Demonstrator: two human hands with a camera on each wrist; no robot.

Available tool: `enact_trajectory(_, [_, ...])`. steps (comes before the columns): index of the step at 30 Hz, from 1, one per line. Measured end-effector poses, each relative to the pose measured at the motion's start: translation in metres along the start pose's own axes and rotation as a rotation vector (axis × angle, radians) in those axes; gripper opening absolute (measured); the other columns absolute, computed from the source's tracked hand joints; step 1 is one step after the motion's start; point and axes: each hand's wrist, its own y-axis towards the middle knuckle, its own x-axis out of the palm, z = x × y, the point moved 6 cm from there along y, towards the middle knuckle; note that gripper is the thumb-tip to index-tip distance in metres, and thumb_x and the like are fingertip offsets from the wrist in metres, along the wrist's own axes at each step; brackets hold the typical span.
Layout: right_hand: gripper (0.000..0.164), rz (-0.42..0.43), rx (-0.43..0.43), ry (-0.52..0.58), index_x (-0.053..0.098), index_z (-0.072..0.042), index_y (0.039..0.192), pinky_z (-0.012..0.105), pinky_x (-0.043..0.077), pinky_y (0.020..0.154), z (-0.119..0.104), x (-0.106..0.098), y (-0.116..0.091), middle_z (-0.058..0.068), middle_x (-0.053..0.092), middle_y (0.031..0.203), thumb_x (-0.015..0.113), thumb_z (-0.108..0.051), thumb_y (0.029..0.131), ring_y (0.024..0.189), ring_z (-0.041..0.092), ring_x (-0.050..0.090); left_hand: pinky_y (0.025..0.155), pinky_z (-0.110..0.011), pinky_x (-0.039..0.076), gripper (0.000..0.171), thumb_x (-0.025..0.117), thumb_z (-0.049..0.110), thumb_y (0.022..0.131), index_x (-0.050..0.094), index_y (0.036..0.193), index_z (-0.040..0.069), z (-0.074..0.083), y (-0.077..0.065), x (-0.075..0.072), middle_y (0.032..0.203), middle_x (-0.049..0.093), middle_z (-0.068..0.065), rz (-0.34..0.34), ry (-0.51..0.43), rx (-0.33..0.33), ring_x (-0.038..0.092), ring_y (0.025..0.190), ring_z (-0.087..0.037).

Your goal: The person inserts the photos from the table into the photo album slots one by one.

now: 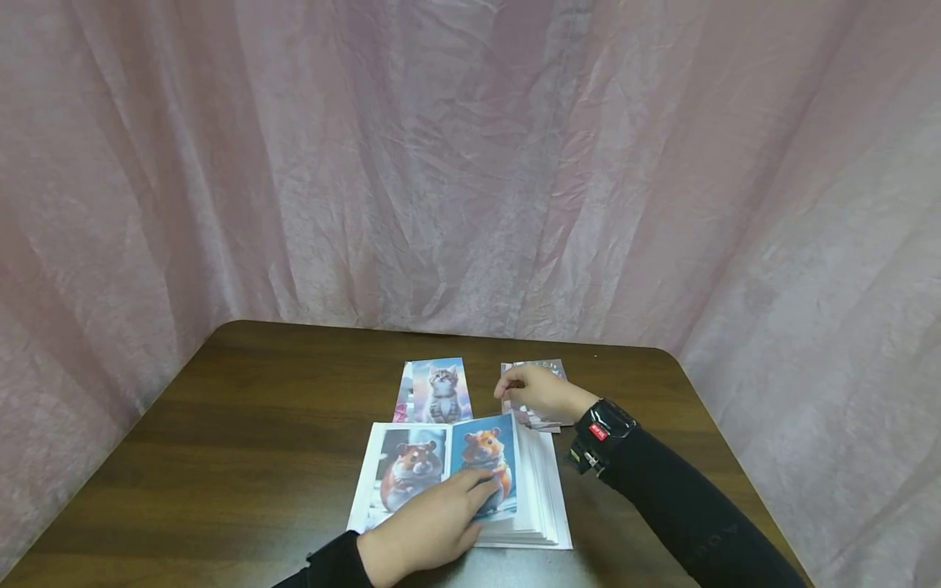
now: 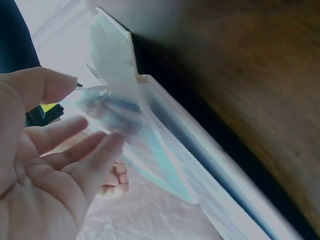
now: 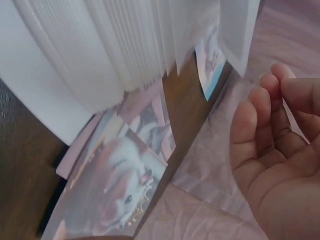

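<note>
A white photo album [image 1: 557, 510] lies spread on the table, a hamster picture [image 1: 412, 469] on its left page and an orange hamster picture [image 1: 483, 445] on the partly raised right page. My left hand [image 1: 434, 518] reaches over the album, its fingers loosely bent at the orange hamster picture. Beside a clear page sleeve [image 2: 160, 155] in the left wrist view, that hand's fingers pinch nothing. My right hand [image 1: 540, 392] hovers over picture cards [image 3: 117, 185] behind the album's right side. Its fingers are loosely bent, with the thumb near the fingertips and nothing visible between them.
Behind the album's left side lie a kitten card [image 1: 443, 392] and another card partly under it. The brown table [image 1: 257, 441] extends to both sides. A pink curtain [image 1: 456, 180] hangs past its far edge.
</note>
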Motion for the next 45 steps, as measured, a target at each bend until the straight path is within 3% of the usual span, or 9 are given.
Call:
enact_trajectory(4, [0.015,0.020,-0.036,-0.030,0.071,-0.010,0.101,0.041,0.054,0.089,0.001,-0.009,-0.002,0.006,0.067,0.104,0.056,-0.007,0.102,0.103,0.027,0.064,0.104,-0.032,0.047,0.058,0.066,0.013,0.091,0.048,0.146,0.002,0.004,0.001,-0.003,0.146,0.050,-0.012,0.044,-0.019,0.036,0.051,0.132,-0.020])
enact_trajectory(9, [0.014,0.070,-0.038,-0.051,0.071,-0.006,0.099,0.039,0.055,0.085,0.004,-0.020,-0.006,0.005,0.068,0.100,0.058,-0.004,0.099,0.095,0.020,0.064,0.104,-0.034,0.047,0.059,0.061,0.009,0.091,0.045,0.147,0.003,0.006,0.003,-0.010,0.150,0.047,-0.012,0.098,-0.049,0.045,0.051,0.133,-0.021])
enact_trajectory(17, [0.015,0.103,-0.007,-0.041,0.073,-0.007,0.099,0.039,0.053,0.086,0.013,-0.032,-0.015,0.008,0.069,0.101,0.058,-0.006,0.099,0.095,0.019,0.062,0.098,-0.032,0.051,0.051,0.060,0.006,0.090,0.053,0.140,0.006,0.002,-0.007,-0.037,0.149,0.047,-0.011,0.221,-0.030,0.072,0.050,0.134,-0.023])
enact_trajectory(23, [0.014,0.121,0.022,-0.038,0.072,-0.007,0.101,0.034,0.052,0.081,0.021,-0.039,-0.023,0.005,0.066,0.102,0.058,-0.006,0.100,0.093,0.018,0.058,0.099,-0.041,0.052,0.038,0.065,0.009,0.089,0.065,0.127,0.007,-0.018,-0.024,-0.054,0.144,0.053,-0.008,0.251,0.037,-0.011,0.048,0.136,-0.026])
enact_trajectory(29, [0.014,0.133,0.021,-0.031,0.071,-0.006,0.101,0.035,0.051,0.083,0.033,-0.041,-0.028,0.006,0.066,0.103,0.057,-0.004,0.099,0.095,0.021,0.058,0.094,-0.037,0.054,0.032,0.070,0.008,0.086,0.070,0.118,0.004,-0.040,-0.045,-0.062,0.136,0.059,-0.012,0.267,0.078,-0.075,0.054,0.130,-0.028])
enact_trajectory(33, [0.014,0.136,0.042,-0.045,0.071,-0.008,0.100,0.033,0.050,0.079,0.041,-0.041,-0.029,0.009,0.066,0.103,0.057,-0.006,0.100,0.092,0.019,0.056,0.096,-0.039,0.053,0.028,0.071,0.006,0.086,0.072,0.114,0.001,-0.051,-0.058,-0.060,0.131,0.062,-0.016,0.248,0.085,-0.129,0.057,0.127,-0.032])
enact_trajectory(39, [0.013,0.131,0.055,-0.020,0.072,-0.004,0.100,0.031,0.047,0.077,0.049,-0.036,-0.031,0.014,0.066,0.103,0.060,-0.006,0.099,0.091,0.019,0.054,0.096,-0.044,0.052,0.028,0.074,0.008,0.085,0.072,0.112,-0.001,-0.064,-0.072,-0.049,0.128,0.063,-0.019,0.145,0.083,-0.258,0.058,0.124,-0.034])
enact_trajectory(45, [0.015,0.115,0.033,-0.023,0.071,0.001,0.104,0.034,0.048,0.080,0.052,-0.030,-0.030,0.015,0.068,0.103,0.059,-0.005,0.099,0.091,0.019,0.055,0.098,-0.048,0.050,0.033,0.075,0.014,0.086,0.069,0.115,-0.001,-0.068,-0.080,-0.033,0.127,0.062,-0.022,0.030,0.057,-0.299,0.057,0.125,-0.036])
